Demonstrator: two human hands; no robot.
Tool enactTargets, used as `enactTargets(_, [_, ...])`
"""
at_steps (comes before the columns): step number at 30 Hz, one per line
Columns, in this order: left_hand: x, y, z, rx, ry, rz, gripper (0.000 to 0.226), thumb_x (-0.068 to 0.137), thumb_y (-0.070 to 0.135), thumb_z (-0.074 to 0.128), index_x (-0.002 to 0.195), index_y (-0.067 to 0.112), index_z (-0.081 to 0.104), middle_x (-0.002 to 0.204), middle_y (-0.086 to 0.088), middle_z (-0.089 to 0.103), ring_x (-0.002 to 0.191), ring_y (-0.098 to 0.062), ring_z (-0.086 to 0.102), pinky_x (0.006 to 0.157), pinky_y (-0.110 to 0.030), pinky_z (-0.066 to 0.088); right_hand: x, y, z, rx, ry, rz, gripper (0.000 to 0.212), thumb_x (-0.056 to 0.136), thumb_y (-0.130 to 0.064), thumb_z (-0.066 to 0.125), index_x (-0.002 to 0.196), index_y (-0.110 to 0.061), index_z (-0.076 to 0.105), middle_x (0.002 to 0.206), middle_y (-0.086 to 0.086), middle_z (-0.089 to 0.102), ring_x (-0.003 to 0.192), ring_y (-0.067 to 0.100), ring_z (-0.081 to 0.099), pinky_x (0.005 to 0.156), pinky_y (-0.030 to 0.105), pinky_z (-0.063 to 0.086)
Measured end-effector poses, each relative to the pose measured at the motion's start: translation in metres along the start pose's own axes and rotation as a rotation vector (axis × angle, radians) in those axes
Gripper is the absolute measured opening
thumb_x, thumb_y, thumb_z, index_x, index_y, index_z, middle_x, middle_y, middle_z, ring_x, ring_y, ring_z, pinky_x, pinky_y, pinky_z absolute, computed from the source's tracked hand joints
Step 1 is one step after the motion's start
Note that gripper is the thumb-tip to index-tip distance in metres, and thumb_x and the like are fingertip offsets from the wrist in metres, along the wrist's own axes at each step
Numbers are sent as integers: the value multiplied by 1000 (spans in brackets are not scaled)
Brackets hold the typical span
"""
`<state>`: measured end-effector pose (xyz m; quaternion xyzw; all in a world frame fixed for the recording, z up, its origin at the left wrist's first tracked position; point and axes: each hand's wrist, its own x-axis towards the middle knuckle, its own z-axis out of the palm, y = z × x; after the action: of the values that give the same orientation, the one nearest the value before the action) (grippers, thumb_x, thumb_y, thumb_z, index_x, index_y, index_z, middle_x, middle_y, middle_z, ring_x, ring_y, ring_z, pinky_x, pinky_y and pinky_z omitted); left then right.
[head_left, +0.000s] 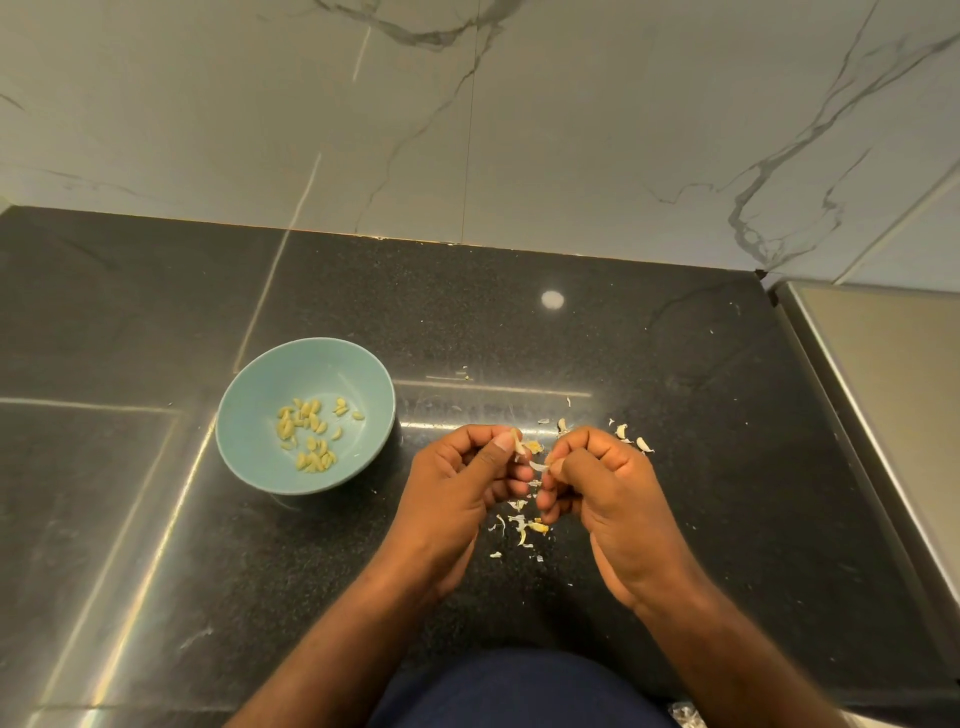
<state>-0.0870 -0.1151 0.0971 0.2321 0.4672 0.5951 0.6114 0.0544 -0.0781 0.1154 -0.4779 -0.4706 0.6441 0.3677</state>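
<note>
While the head view looks down on the work, the left hand (457, 478) and right hand (597, 483) meet above the desk (675, 364), about midway between its back and front edges. The left fingers are curled, with thumb and forefinger pinching a small garlic clove (518, 444). The right fingers are likewise curled and pinch a strip of skin (540, 466) that runs from the clove. The step in hand appears to be peeling.

Handling: the clove is judged light, firm and small, and likely slick once bared. Hold it by its sides near one end, leaving the other end free. The skin is judged thin, papery and easily torn. Take it close to the clove and pull along its length.

Toward the left edge stands a blue bowl (223, 431) holding peeled cloves (309, 434). Loose skin scraps (522, 525) lie on the desk beneath the hands. Several unpeeled cloves (643, 444) lie just beyond the right hand, toward the back edge.
</note>
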Motion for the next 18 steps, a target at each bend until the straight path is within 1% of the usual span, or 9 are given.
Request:
enactTargets(2, [2,2,-1,-95,24,-44,25,88,14,62,104,-5,64,83,-12,67,72,-15,64,68,-22,56,-1,-1,-3,7,1,-13,18,83,-12,51,67,-11,60,63,9,59,59,22,57,54,29,49])
enactTargets(4, [4,2,-2,-117,56,-54,26,84,16,64,102,-2,66,82,-10,67,71,-13,63,67,-22,54,0,0,-6,-43,29,-32,24,90,-16,57,67,-9,60,61,10,60,59,23,58,56,32,50])
enactTargets(5, [4,1,-2,-106,68,-48,24,84,16,64,101,-1,67,81,-9,67,71,-13,63,66,-21,54,1,1,-8,-126,51,-49,27,95,-19,63,71,-7,61,63,10,62,60,23,59,58,33,51])
enactTargets(6, [4,-1,-2,-83,76,-36,21,85,16,65,100,1,68,80,-7,67,71,-12,63,65,-21,54,2,3,-10,-239,61,-74,24,95,-21,66,75,-7,62,65,9,65,61,22,62,60,34,53])
enactTargets(8, [4,-4,-1,-25,90,3,16,88,13,64,98,2,70,80,-7,67,71,-12,63,65,-20,54,2,4,-11,-414,43,-118,9,91,-21,71,86,-14,67,77,5,71,72,19,68,68,36,58])
enactTargets(9, [4,-5,-1,5,97,27,15,89,11,64,98,1,70,80,-8,68,72,-13,64,65,-20,54,2,5,-9,-434,18,-123,4,89,-18,73,91,-19,69,83,1,72,78,16,69,73,35,59])
enactTargets(11, [4,-7,0,75,110,71,12,91,9,63,97,0,70,82,-11,71,74,-16,66,67,-22,56,-1,6,-5,-450,-11,-146,13,88,-16,74,98,-24,71,89,-9,73,85,9,70,78,30,59])
enactTargets(14, [3,-10,-1,188,102,115,11,92,8,65,98,2,71,85,-12,73,78,-20,69,71,-28,57,-3,4,-2,-511,1,-259,10,92,-15,70,98,-22,74,84,-13,73,80,7,69,73,25,57])
enactTargets(18, [1,-7,-2,318,71,150,11,89,16,70,97,9,73,85,-9,75,79,-21,72,74,-31,59,-3,5,-7,-693,17,-408,13,94,-24,63,98,-19,74,79,-13,69,75,12,66,66,34,56])
